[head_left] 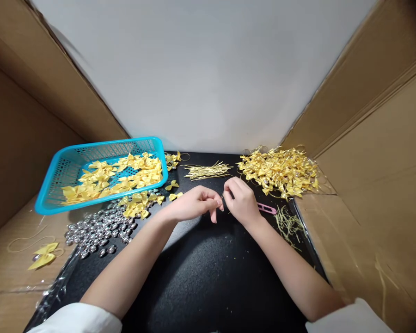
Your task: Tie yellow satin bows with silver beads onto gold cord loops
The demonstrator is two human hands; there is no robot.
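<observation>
Over the middle of the black work surface (pixel 208 286), my left hand (pixel 199 203) and my right hand (pixel 241 199) are close together. A thin gold strand runs between their fingertips, pinched on both sides; its ends are hard to make out. Just behind the hands lies a bundle of gold twist ties (pixel 208 171). Two loose yellow bows (pixel 172 185) rest near my left wrist. A pink cutter (pixel 266 208) lies beside my right hand, partly hidden by it.
A blue basket (pixel 48 185) of yellow bows stands at the left, silver beads (pixel 102 229) in front of it. Finished-looking bows with loops (pixel 280 171) are heaped back right, near cut gold scraps (pixel 289 224). Cardboard walls (pixel 374 152) flank the surface. Another bow (pixel 44 255) lies far left.
</observation>
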